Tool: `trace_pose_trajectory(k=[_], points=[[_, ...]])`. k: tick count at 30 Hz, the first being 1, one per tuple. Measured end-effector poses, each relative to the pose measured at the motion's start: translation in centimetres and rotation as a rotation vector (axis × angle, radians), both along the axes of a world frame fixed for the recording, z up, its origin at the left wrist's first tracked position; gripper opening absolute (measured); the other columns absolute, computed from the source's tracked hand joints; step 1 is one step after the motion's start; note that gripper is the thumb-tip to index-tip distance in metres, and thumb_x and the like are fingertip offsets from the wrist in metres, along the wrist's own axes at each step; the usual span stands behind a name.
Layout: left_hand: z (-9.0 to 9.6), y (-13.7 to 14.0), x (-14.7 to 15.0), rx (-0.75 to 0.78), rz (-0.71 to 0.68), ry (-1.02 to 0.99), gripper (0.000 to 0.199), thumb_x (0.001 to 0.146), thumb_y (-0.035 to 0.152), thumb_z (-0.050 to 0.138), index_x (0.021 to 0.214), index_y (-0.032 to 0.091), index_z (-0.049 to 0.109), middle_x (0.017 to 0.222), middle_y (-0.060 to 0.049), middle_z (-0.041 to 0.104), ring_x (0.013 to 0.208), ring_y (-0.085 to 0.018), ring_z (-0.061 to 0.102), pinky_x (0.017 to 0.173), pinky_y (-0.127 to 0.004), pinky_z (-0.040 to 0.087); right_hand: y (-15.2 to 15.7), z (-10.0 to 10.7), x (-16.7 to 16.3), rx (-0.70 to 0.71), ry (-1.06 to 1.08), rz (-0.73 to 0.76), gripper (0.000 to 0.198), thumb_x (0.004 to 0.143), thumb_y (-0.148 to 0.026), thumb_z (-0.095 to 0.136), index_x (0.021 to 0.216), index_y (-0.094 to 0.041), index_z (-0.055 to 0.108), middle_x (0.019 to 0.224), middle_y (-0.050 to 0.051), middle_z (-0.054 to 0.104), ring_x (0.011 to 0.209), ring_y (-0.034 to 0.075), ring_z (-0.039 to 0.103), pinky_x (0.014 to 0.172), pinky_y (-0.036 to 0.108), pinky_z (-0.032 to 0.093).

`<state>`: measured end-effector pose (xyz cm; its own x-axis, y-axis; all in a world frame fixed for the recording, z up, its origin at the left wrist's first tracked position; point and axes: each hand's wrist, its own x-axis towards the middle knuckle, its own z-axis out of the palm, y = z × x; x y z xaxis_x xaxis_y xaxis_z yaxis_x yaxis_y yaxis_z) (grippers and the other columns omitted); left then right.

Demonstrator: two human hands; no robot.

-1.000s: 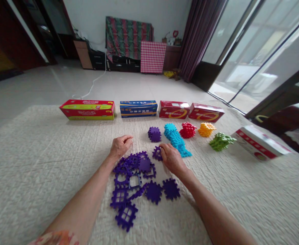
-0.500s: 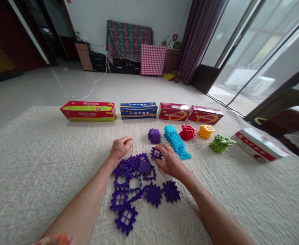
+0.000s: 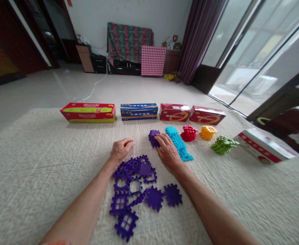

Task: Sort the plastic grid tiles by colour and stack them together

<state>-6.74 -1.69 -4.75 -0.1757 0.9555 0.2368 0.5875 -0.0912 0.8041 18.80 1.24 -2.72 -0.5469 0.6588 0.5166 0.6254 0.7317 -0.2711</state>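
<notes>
My right hand is closed on a purple interlocking tile, held against the front of the small purple stack. The fingers partly cover both. My left hand rests on the pale quilted cover with its fingers curled together, and nothing shows in them. Just below it lies a loose heap of purple interlocking tiles, some with window bars, some open frames, some solid. Two solid purple tiles lie flat at the heap's right. A light blue stack, toppled toward me, is beside my right hand.
Red, yellow and green tile stacks stand to the right. Behind are a red-and-yellow box, a blue box and two dark red boxes. A white-and-red box lies far right.
My right hand has moved away from me with the barred purple tile, from above the heap to the purple stack. My left hand has stayed nearly still.
</notes>
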Motion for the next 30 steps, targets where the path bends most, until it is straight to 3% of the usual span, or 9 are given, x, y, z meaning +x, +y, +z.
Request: trace_pose_trajectory(k=[16,22,26,30], points=[[-0.2,0.0,-0.1,-0.009,0.009,-0.012,0.033,0.077,0.033,0.055,0.098,0.017,0.076,0.075,-0.004,0.075,0.064,-0.016,0.066,0.061,-0.024,0.048,-0.2,0.2,0.0,0.001,0.014,-0.018,0.056,0.079,-0.006,0.048,0.135,-0.017,0.046,0.143,0.014,0.043,0.138,0.028,0.031,0.114,0.053,0.032],[-0.1,0.1,0.0,-0.006,0.007,-0.012,0.035,0.077,0.034,0.054,0.098,0.016,0.076,0.076,-0.005,0.075,0.064,-0.016,0.065,0.058,-0.023,0.047,-1.8,0.9,0.2,0.004,0.051,0.028,0.044,0.085,-0.009,0.047,0.128,-0.019,0.051,0.137,0.013,0.048,0.133,0.026,0.039,0.11,0.051,0.037],[0.0,0.1,0.0,-0.004,0.001,0.001,0.036,0.077,0.033,0.054,0.099,0.015,0.076,0.077,-0.005,0.075,0.065,-0.016,0.065,0.061,-0.024,0.047,-3.7,1.8,0.6,-0.085,0.079,0.09,0.034,0.086,-0.012,0.05,0.118,-0.02,0.057,0.124,0.011,0.057,0.121,0.024,0.051,0.104,0.045,0.044],[0.0,0.2,0.0,0.004,0.003,0.0,0.034,0.077,0.031,0.053,0.098,0.016,0.076,0.08,-0.005,0.075,0.072,-0.017,0.067,0.065,-0.024,0.048,-5.8,3.0,0.4,-0.238,0.017,0.276,0.031,0.085,-0.016,0.057,0.115,-0.019,0.059,0.119,0.011,0.061,0.113,0.022,0.058,0.098,0.041,0.048]])
